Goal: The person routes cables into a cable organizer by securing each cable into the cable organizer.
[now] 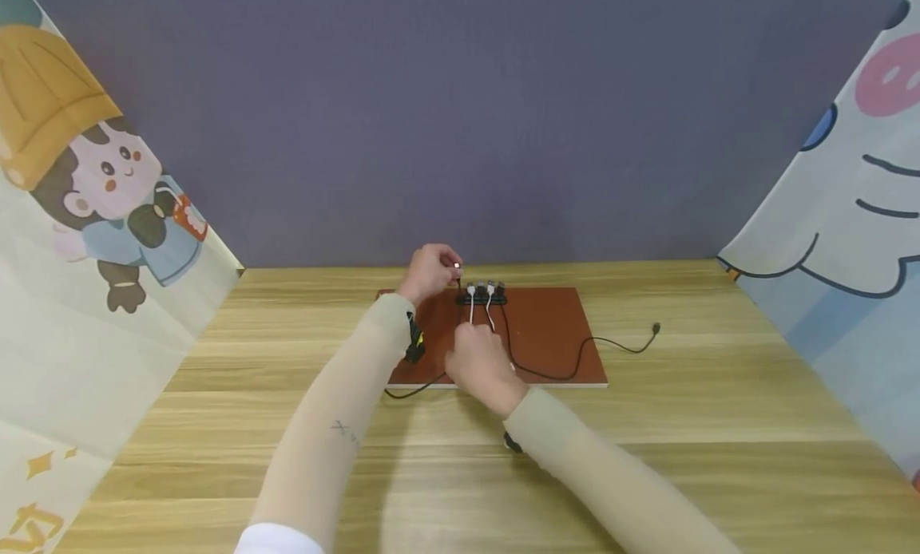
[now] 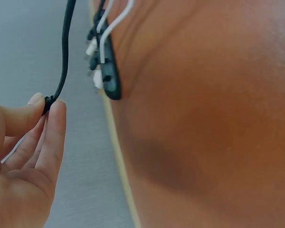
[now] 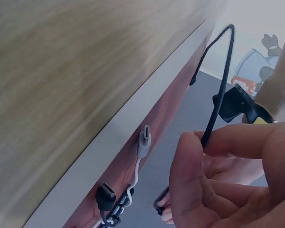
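Note:
My left hand [image 1: 430,271] is at the far edge of a reddish-brown board [image 1: 549,322], left of a black cable holder [image 2: 111,78]. Thumb and fingertips pinch the black plug end [image 2: 48,103] of a black cable. White and black cables sit in the holder's slots, their plugs sticking out at the far side. Nearer the board's front, my right hand [image 1: 483,366] pinches a black cable [image 3: 223,85] between thumb and forefinger. A white USB-C plug [image 3: 144,142] and a black plug [image 3: 105,197] lie by the board's front edge in the right wrist view.
Another black cable [image 1: 553,377] curves right across the board onto the wooden table [image 1: 719,458], ending in a small plug [image 1: 656,329]. A black cable loop [image 1: 406,394] hangs over the front edge at left. A dark grey panel [image 1: 474,123] stands behind the table.

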Action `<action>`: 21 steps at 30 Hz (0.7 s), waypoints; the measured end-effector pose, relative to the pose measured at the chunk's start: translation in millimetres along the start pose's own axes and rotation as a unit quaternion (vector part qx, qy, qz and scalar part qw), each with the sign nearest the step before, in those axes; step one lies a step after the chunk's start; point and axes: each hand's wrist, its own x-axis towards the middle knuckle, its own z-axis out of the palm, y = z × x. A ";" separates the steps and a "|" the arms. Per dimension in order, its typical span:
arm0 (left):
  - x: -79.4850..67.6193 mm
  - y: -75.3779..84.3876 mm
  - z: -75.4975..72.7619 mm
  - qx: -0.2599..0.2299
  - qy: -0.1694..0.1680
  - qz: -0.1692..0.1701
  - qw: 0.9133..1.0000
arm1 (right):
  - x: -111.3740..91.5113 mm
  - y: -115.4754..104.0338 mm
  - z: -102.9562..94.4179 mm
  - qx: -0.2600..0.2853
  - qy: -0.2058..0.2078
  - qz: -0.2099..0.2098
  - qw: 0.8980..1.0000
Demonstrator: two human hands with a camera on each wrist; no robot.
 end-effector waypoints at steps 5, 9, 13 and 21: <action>3.2 -6.5 7.7 0.020 0.003 0.001 1.000 | -0.2 1.1 2.4 -0.031 0.004 -0.025 0.999; 4.6 -9.0 12.8 0.035 0.003 0.005 0.999 | 0.9 1.6 4.6 -0.053 0.002 -0.033 0.998; 4.8 -10.4 16.1 0.049 0.002 0.010 0.999 | 3.4 2.1 4.4 -0.058 -0.015 -0.031 0.998; 5.3 -11.8 20.2 0.095 0.018 0.005 0.995 | 9.5 4.7 3.2 -0.069 -0.042 -0.013 0.997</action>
